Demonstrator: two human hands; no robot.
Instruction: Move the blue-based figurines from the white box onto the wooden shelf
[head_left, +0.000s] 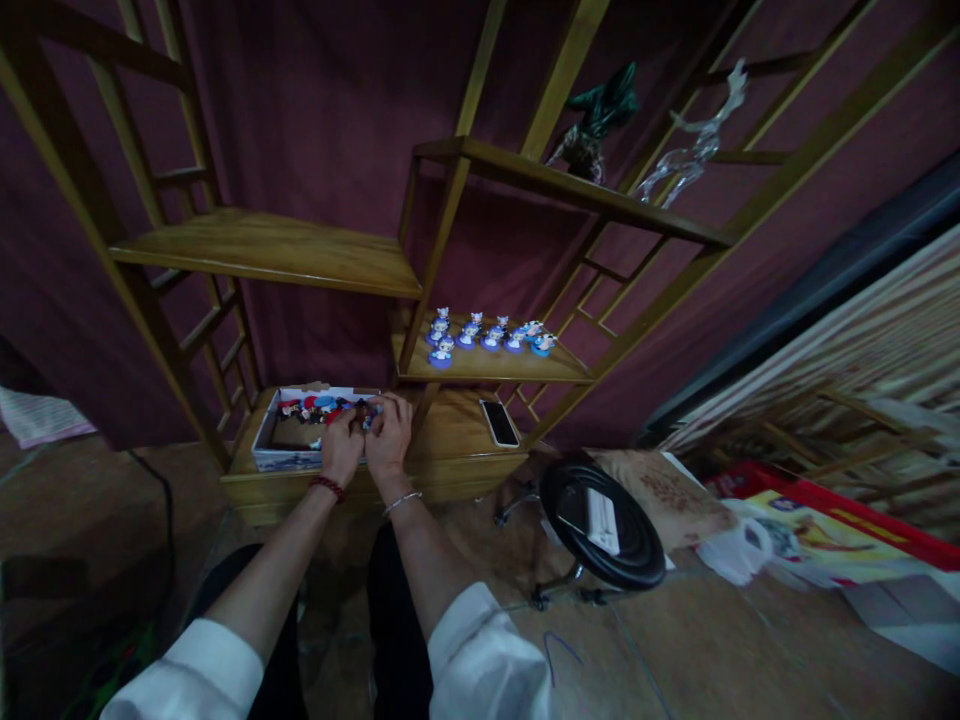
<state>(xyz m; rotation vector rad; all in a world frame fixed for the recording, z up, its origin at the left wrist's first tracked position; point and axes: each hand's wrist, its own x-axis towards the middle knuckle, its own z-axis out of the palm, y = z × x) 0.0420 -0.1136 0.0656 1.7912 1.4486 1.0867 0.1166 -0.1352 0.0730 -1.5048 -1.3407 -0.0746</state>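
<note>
Both my hands are together over the right end of a white box (274, 452) of small figurines on the lowest wooden shelf. My left hand (341, 445) and my right hand (388, 435) pinch a small dark figurine (365, 413) between their fingertips. More small red, blue and dark figurines (311, 407) lie in the box. One shelf up, to the right, stand several small white figurines on blue bases (487, 333) in rows.
A phone (499, 422) lies on the low shelf right of my hands. A black round stool (600, 525) stands on the floor at right. A green ornament (600, 115) and a clear glass deer (694, 150) sit on a higher shelf. Printed boxes and bags (810, 530) lie at right.
</note>
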